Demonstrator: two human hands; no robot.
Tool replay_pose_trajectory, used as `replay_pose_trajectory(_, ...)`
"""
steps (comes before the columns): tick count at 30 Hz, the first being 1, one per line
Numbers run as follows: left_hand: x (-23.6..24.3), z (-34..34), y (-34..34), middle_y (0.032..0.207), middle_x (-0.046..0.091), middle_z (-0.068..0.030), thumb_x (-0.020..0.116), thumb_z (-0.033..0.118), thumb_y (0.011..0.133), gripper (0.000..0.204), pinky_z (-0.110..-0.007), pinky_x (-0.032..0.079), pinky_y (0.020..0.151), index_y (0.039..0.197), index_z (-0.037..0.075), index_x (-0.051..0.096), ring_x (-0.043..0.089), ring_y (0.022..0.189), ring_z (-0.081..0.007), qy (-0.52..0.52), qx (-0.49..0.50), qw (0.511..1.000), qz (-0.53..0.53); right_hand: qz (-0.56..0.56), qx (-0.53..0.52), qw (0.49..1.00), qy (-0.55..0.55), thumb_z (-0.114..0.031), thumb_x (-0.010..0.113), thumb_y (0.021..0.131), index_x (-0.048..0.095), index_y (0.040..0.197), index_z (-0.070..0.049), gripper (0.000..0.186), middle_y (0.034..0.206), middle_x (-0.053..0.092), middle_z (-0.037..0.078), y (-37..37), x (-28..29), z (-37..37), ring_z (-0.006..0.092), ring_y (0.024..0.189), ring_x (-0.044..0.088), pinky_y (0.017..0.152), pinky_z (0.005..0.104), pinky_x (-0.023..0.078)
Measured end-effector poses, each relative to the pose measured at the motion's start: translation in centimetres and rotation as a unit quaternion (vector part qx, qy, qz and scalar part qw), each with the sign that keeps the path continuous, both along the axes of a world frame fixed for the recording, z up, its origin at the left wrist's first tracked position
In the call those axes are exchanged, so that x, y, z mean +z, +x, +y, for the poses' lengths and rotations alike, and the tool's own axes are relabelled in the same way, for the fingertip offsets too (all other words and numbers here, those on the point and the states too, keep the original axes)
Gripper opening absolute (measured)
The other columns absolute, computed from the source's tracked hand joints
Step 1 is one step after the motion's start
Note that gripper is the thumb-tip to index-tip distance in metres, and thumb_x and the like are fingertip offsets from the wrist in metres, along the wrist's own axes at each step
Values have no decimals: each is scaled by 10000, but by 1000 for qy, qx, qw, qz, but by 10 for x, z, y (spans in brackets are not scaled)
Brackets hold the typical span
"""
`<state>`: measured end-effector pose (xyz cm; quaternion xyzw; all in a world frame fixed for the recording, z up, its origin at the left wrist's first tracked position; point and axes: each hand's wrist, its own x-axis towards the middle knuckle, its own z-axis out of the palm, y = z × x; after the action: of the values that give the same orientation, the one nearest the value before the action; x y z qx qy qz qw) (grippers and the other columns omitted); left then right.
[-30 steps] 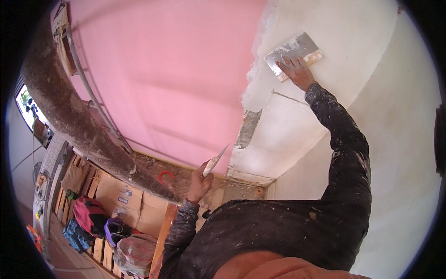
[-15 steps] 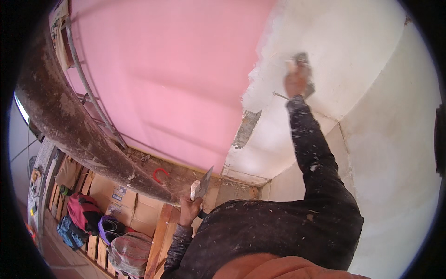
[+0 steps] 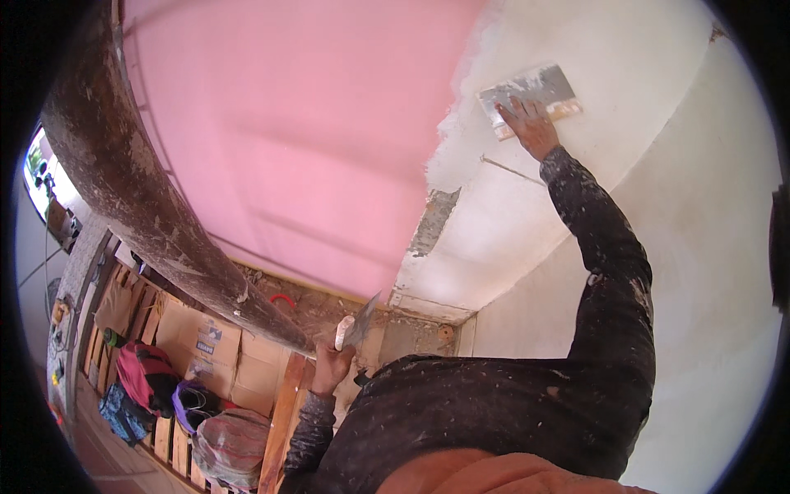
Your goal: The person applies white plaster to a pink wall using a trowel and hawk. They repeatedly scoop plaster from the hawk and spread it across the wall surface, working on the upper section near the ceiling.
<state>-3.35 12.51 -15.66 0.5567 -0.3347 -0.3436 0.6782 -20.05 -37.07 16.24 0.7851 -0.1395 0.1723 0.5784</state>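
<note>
My right hand [image 3: 533, 130] reaches up with its arm raised, holding a wide plastering trowel [image 3: 547, 84] against the white wall surface [image 3: 634, 58]. Its fingers lie over the grey blade, which is smeared with white and tan plaster; the grip side is partly hidden. Lower down, my left hand [image 3: 332, 368] is closed around the pale handle of a putty knife [image 3: 360, 323], whose blade points up and to the right. Freshly coated white borders the pink wall [image 3: 313, 107] in a ragged edge. A bare grey patch [image 3: 434, 222] shows below the trowel.
A plaster-spattered brown pole [image 3: 156, 206] slants across the left. Wooden pallets with flattened cardboard [image 3: 247, 362], a red bag [image 3: 141, 375], a blue patterned bag [image 3: 123, 412] and a stuffed sack [image 3: 232, 445] lie below. A thin rod [image 3: 512, 170] protrudes near the trowel.
The trowel has turned so its broad face shows, and my right hand has shifted slightly right, its elbow bending outward. My left hand stays nearly in place with the putty knife.
</note>
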Motion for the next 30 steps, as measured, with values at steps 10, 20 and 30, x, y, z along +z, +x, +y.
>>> replay_pose_trajectory(10,-35,77,-5,1016,640,-22,514,-72,754,367,-277,442,835,1106,-33,612,581,935,-125,32,82,996,32,-389,37,909,144,-69,517,798,512,1302,-102,505,1226,531,132,-13,-56,-22,327,1122,510,970,467,390)
replay_pose_trajectory(20,-10,100,-7,1074,639,-51,573,-6,833,327,-296,451,840,1158,-31,587,584,950,-147,71,83,994,23,-141,6,961,238,-100,554,777,578,1224,-103,448,1177,545,150,50,-112,49,320,1065,509,892,437,404)
replay_pose_trajectory(30,93,112,-33,913,589,-58,644,163,904,214,-266,456,725,1012,-7,571,549,796,-124,-23,160,985,53,-253,494,462,691,69,625,838,578,1153,4,326,1195,571,151,2,-93,202,315,1158,527,976,407,440)
